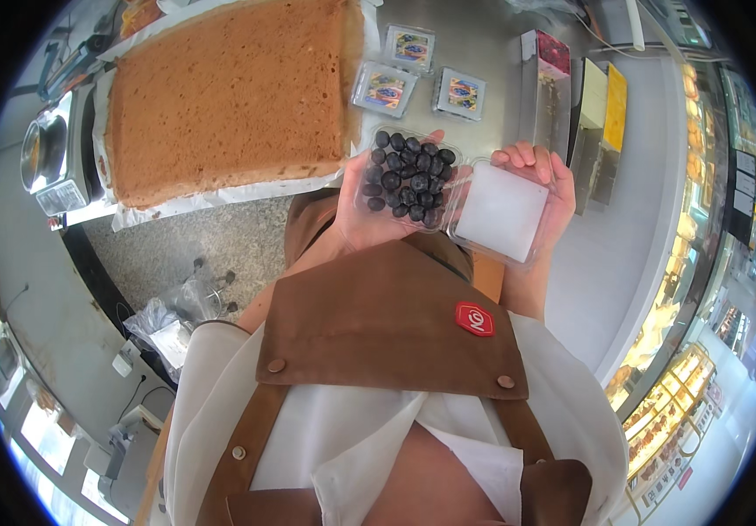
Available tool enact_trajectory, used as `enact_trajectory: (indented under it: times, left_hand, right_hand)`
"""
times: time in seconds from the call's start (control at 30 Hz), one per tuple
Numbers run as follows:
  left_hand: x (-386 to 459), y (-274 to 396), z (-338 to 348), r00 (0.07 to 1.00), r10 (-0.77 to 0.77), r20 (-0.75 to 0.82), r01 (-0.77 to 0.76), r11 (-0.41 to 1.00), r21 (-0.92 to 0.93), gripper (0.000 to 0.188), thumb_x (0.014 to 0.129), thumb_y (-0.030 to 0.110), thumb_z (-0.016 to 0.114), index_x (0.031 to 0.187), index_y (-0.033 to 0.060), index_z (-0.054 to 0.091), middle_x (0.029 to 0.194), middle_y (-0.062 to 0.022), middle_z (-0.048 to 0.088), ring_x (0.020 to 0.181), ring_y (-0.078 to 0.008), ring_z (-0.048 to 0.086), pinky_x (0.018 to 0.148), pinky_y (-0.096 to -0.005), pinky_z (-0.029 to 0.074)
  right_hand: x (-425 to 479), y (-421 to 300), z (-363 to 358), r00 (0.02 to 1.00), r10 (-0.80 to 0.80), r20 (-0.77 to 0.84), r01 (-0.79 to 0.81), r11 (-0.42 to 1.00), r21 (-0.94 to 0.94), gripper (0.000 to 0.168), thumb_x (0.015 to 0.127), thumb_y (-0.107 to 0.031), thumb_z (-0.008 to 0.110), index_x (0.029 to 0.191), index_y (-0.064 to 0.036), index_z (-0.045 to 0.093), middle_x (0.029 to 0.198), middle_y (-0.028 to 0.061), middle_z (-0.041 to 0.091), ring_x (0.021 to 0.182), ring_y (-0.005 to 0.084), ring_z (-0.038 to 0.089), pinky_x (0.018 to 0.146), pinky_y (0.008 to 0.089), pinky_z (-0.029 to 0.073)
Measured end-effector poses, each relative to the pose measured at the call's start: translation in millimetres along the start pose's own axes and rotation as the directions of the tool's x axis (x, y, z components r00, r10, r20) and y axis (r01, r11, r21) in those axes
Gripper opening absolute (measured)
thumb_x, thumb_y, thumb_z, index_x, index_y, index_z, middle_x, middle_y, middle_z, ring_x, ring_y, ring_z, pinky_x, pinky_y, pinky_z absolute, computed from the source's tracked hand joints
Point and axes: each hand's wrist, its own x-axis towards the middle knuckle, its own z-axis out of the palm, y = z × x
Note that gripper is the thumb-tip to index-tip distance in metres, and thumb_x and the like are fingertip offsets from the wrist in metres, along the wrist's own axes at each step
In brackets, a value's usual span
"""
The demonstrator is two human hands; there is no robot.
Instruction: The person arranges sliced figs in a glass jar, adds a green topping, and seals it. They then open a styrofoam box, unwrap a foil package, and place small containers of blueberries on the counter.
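My left hand (366, 209) supports the base of a clear plastic clamshell punnet from below and at its left side. Blueberries (410, 177) lie spread in that base. The punnet's lid (501, 212) is folded out to the right, with a white square pad on it. My right hand (554, 187) grips the lid at its right side, fingers over the far edge. Just beyond the punnet, three closed blueberry punnets (458, 94) with printed labels rest on the metal table. A large brown sheet cake (233, 98) on white paper lies to the left.
Long metal tins (544, 105) and boxes with pink, cream and yellow ends stand at the right of the metal table (476, 33). A kitchen scale with a metal bowl (46, 151) is at the far left. Lit display shelves (683, 250) run along the right. Plastic bags hang at lower left.
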Motion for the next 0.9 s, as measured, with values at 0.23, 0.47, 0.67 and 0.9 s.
enact_trajectory:
  times: [0.23,0.47,0.67,0.9]
  left_hand:
    - [2.2,-1.6,-2.3,0.998,0.053,-0.038,-0.052,0.998,0.043,0.086,0.086,0.062,0.046,0.156,0.0177,0.024,0.152,-0.021,0.036,0.139,-0.0409,0.037,0.112,-0.0616,0.029]
    - [2.5,-1.7,2.3,0.997,0.08,-0.019,-0.079,0.997,0.024,0.078,0.088,0.056,0.05,0.152,0.0175,0.031,0.149,-0.0184,0.039,0.136,-0.0373,0.04,0.112,-0.058,0.031]
    - [0.0,-1.3,4.3,0.99,0.139,-0.03,-0.137,0.988,0.068,0.074,0.088,0.056,0.051,0.15,0.0176,0.036,0.148,-0.0155,0.042,0.133,-0.0315,0.043,0.108,-0.0526,0.036]
    - [-2.6,0.6,-1.2,0.992,0.1,0.077,-0.1,0.995,-0.001,0.076,0.09,0.057,0.048,0.151,0.0144,0.032,0.147,-0.013,0.044,0.131,-0.0284,0.046,0.107,-0.046,0.038]
  right_hand:
    - [3.6,-6.0,-18.8,0.997,-0.007,-0.076,0.001,0.997,-0.073,0.024,0.095,-0.024,0.049,0.075,-0.01,0.051,0.089,0.0057,0.055,0.09,0.0211,0.051,0.093,0.0368,0.041]
    - [-10.6,-22.9,2.3,0.636,-0.663,0.394,0.227,-0.327,-0.917,0.009,0.091,-0.003,0.057,0.099,-0.003,0.063,0.099,0.0087,0.064,0.089,0.0225,0.057,0.087,0.0319,0.044]
    - [-45.7,-5.1,61.1,0.657,-0.316,0.685,0.482,-0.522,-0.703,0.026,0.082,0.005,0.066,0.106,-0.005,0.065,0.099,0.0078,0.066,0.09,0.0233,0.058,0.082,0.0331,0.045]
    - [-28.7,39.0,34.8,0.865,0.026,0.502,0.476,-0.361,-0.802,0.033,0.077,-0.003,0.073,0.109,-0.009,0.065,0.105,0.0087,0.061,0.09,0.0294,0.059,0.079,0.0388,0.047]
